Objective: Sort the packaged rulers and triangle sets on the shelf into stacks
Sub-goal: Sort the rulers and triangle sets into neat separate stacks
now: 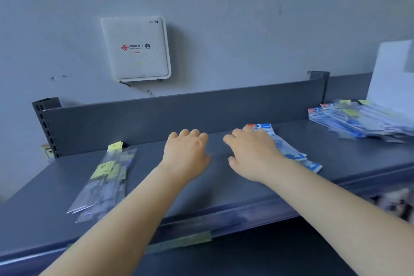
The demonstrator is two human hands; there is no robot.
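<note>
1. Head view: both hands reach over the grey shelf. The left hand hangs palm down over bare shelf, fingers loosely curled and holding nothing.
2. The right hand lies on the near end of the blue-and-white packets at mid-shelf, fingers fairly straight; whether it pins or grips them I cannot tell.
3. Clear packets with yellow labels lie well apart to the left; a mixed heap sits at the far right.
4. My reading: sorting is midway, with the blue stack being squared up or added to. Next, a packet from the heap needs picking and matching to a stack.
5. The heap is blurred, its count unclear. The right fingertips and labels are hard to make out.
</note>
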